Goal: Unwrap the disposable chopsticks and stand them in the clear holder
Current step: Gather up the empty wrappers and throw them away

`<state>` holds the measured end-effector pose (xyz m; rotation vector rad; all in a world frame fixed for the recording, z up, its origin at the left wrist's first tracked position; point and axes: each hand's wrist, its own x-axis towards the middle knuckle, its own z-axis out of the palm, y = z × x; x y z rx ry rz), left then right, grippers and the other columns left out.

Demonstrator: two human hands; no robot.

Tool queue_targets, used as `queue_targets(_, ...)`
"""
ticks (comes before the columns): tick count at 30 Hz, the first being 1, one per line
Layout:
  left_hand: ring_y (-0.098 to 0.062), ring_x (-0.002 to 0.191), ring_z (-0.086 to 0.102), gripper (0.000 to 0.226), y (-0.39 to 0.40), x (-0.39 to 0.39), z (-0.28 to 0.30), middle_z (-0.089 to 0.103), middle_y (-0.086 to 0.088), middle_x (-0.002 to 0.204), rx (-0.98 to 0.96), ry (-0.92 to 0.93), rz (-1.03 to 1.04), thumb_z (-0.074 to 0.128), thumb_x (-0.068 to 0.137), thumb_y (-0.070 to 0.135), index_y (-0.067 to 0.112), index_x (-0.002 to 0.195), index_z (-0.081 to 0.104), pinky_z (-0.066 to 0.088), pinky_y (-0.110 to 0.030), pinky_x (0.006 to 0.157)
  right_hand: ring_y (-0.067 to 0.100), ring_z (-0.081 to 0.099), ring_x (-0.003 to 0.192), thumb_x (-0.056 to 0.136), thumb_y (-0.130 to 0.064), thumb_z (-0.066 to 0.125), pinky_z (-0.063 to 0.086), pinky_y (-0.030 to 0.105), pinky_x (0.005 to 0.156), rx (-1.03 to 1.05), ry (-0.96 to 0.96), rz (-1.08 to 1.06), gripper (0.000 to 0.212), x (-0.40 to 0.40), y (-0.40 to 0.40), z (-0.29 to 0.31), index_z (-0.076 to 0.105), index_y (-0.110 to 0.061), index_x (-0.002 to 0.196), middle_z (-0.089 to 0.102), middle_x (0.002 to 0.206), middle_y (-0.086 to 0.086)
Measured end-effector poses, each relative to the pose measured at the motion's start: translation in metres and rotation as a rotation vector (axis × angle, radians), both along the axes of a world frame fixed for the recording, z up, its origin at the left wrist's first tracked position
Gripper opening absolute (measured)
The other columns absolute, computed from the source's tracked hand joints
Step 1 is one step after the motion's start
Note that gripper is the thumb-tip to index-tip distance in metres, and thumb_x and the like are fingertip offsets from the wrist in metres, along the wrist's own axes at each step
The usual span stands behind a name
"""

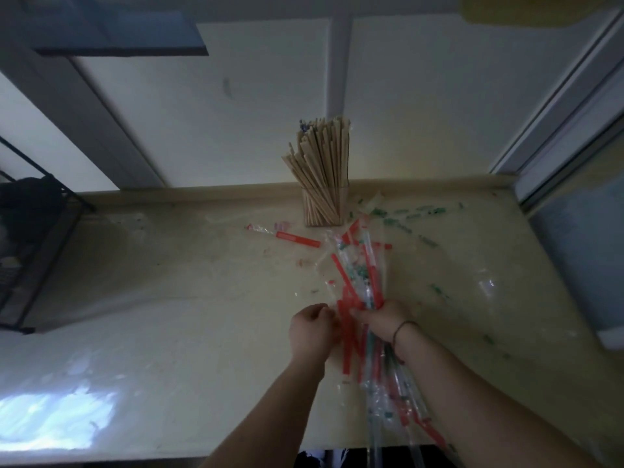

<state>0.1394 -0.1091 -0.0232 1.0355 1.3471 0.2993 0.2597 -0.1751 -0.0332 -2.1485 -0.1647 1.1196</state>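
The clear holder point(323, 207) stands on the counter point(189, 271), close to the back edge by the wall, and it is full of bare wooden chopsticks point(320, 157) that stand upright and fan out a little to the left. In front of the holder, toward the person, the right hand point(381, 320) grips a thick bundle of wrappers point(363, 282), clear plastic with red and green print. Its fingers are curled round the middle of the bundle. One end of the bundle points up toward the holder and stops a little short of it; the other end hangs down past the front edge of the counter. Whether chopsticks are inside these wrappers, I cannot tell. The left hand point(312, 327) is just left of the bundle, with fingers curled, and its fingertips seem to pinch the red edge of the bundle; the blur makes this uncertain. On the right wrist there is a dark band point(400, 331).

Left of the holder's base lies one red-printed wrapper point(287, 235) flat on the counter. Right of the holder some green-printed wrappers point(410, 216) are scattered. Far left of the holder a black wire rack point(37, 238) stands at the end of the counter.
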Motion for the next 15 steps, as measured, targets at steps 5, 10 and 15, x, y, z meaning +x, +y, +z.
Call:
queue_targets(5,-0.020,0.054,0.049,0.039,-0.012,0.010,0.003,0.058,-0.007,0.057,-0.524,-0.249,0.318,0.038,0.103,0.024,0.009,0.072,0.056,0.038,-0.029,0.057,0.024,0.069,0.088,0.060,-0.053,0.081,0.056,0.034,0.083,-0.142,-0.136,0.169,0.062,-0.020,0.011,-0.008,0.068,-0.015,0.107,0.073,0.097,0.006)
queue_targets(10,-0.022,0.062,0.049,0.028,-0.008,0.006,0.011,0.061,-0.007,0.066,-0.495,-0.251,0.147,0.044,0.098,0.021,0.007,0.083,0.062,0.045,-0.036,0.071,0.023,0.068,0.082,0.073,-0.033,0.073,0.056,0.030,0.076,-0.171,-0.144,0.196,0.031,-0.013,0.005,-0.003,0.074,-0.014,0.098,0.073,0.089,0.006)
queue_targets(15,-0.025,0.083,0.069,0.020,-0.004,0.015,0.028,0.075,-0.005,0.096,-0.168,-0.251,-0.089,0.049,0.098,0.017,0.010,0.104,0.067,0.055,-0.043,0.083,0.023,0.069,0.074,0.074,-0.017,0.073,0.054,0.029,0.066,0.043,-0.012,-0.002,0.016,0.016,-0.010,0.023,0.074,-0.008,0.087,0.073,0.078,0.007)
